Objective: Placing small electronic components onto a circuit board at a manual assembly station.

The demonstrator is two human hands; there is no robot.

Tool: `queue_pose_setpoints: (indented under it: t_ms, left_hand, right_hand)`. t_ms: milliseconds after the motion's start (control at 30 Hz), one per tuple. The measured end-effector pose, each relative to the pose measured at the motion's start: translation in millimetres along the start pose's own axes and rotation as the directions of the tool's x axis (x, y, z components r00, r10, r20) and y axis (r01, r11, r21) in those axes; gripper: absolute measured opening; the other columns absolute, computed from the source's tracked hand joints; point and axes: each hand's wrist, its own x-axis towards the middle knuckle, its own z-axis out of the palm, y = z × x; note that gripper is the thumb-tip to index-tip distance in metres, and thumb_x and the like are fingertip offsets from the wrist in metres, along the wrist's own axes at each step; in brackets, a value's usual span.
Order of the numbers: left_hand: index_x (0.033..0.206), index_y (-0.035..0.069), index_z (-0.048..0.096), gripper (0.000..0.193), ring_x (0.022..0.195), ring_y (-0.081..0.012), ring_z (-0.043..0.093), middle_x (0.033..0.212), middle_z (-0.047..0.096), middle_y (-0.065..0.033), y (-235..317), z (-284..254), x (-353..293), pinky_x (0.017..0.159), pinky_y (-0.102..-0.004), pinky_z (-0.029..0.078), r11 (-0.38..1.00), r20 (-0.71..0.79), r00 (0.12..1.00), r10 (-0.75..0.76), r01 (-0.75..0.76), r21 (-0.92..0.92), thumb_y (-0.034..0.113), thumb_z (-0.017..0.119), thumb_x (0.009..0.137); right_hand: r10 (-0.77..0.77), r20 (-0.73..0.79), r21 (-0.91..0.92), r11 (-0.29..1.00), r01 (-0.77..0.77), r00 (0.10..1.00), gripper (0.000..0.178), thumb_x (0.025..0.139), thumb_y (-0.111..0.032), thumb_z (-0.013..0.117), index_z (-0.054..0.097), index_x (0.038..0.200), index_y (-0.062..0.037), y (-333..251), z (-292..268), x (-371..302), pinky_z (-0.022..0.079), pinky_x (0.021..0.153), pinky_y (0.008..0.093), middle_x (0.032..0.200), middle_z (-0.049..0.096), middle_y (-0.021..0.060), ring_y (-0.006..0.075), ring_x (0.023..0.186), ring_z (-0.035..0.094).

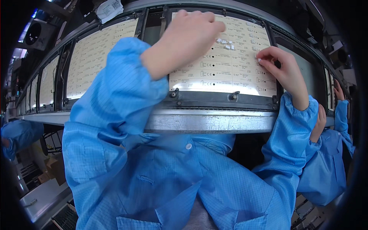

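Cream, with a faint gloss, the printed panel (249, 79) lies inside a black frame (207, 99), its lower edge just above a scuffed silver rail (214, 122). On my feed its face carries repeated rows of fine dark print and a column of black dots, and light glares off it along the lower edge. Near the middle of its upper half I see a loose cluster of white pieces (230, 47), small and blocky, lying close together at uneven angles. Other little white tabs (253, 41) line up in a column near the panel's right edge. At that edge, about midway up, the right hand (283, 67) is narrow, thumb and forefinger nearly meeting on a tiny white piece (259, 60). The left hand (193, 34) reaches across the panel's upper left corner with its fingers curled down; it is blurred and its fingertips are hidden from me, so I cannot tell whether it holds anything. Two dark knobs (234, 96) stand on the frame's lower side. Beyond its left side I make out a similar cream panel (86, 63).
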Motion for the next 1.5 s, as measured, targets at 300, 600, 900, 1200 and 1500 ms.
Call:
queue_pose_setpoints:
  t_ms: [300, 600, 900, 1200, 1500]
  left_hand:
    - [0.095, 0.011, 0.072, 0.011, 0.091, -0.0246, 0.066, 0.088, 0.067, -0.0075, -2.7, 6.7, 5.8, 0.082, -0.0419, 0.042, 0.997, -0.002, 0.997, 0.077, -0.077, -0.005, 0.011, 0.064, 0.087]
    - [0.095, 0.006, 0.07, 0.013, 0.083, -0.029, 0.067, 0.085, 0.069, -0.0121, -2.4, -30.8, -3.4, 0.079, -0.0398, 0.049, 0.877, 0.114, 0.978, -0.177, 0.209, -0.433, 0.011, 0.062, 0.087]
    - [0.1, 0.011, 0.073, 0.014, 0.087, -0.0209, 0.065, 0.086, 0.071, -0.0038, 0.0, -28.8, -37.4, 0.082, -0.0361, 0.046, 0.993, 0.031, 0.999, -0.021, 0.024, -0.114, 0.015, 0.068, 0.087]
    - [0.092, 0.015, 0.073, 0.009, 0.094, -0.0215, 0.059, 0.085, 0.07, 0.0008, 9.2, -18.8, -46.7, 0.089, -0.0419, 0.035, 0.984, 0.011, 0.998, -0.06, 0.061, -0.165, 0.017, 0.067, 0.087]
    - [0.088, 0.014, 0.073, 0.006, 0.094, -0.0211, 0.059, 0.083, 0.069, 0.0009, 12.3, -23.7, -46.3, 0.09, -0.0415, 0.035, 0.994, -0.003, 1.0, 0.012, -0.012, -0.109, 0.017, 0.068, 0.085]
  right_hand:
    - [-0.099, 0.019, 0.013, 0.995, 0.099, 0.995, 0.013, 0.086, 0.001, 0.067, 0.068, 0.098, 0.0001, -4.3, 3.2, 4.5, 0.048, 0.074, 0.0267, 0.094, 0.065, 0.0086, 0.0187, 0.082, 0.061]
    - [-0.083, 0.022, 0.014, 0.997, 0.082, 0.996, 0.011, 0.087, 0.0, 0.066, 0.068, 0.097, 0.0015, -2.5, 5.8, 4.9, 0.048, 0.074, 0.0271, 0.094, 0.065, 0.0086, 0.0189, 0.084, 0.061]
    - [0.09, 0.031, 0.073, 0.993, -0.092, 0.995, 0.012, 0.09, -0.001, 0.064, 0.07, 0.1, 0.0001, 4.3, 6.0, -1.8, 0.047, 0.068, 0.0224, 0.092, 0.066, 0.0048, 0.0114, 0.078, 0.059]
    - [0.073, 0.008, 0.009, 0.997, -0.074, 0.997, 0.012, 0.09, -0.002, 0.065, 0.069, 0.1, -0.001, -1.1, 7.5, -4.8, 0.047, 0.068, 0.0239, 0.091, 0.067, 0.0058, 0.0117, 0.078, 0.06]
    - [0.05, -0.03, -0.017, 0.999, -0.051, 0.998, 0.012, 0.088, -0.003, 0.067, 0.07, 0.099, -0.0003, -7.1, 5.8, -10.7, 0.045, 0.066, 0.0257, 0.092, 0.067, 0.0069, 0.0149, 0.076, 0.059]
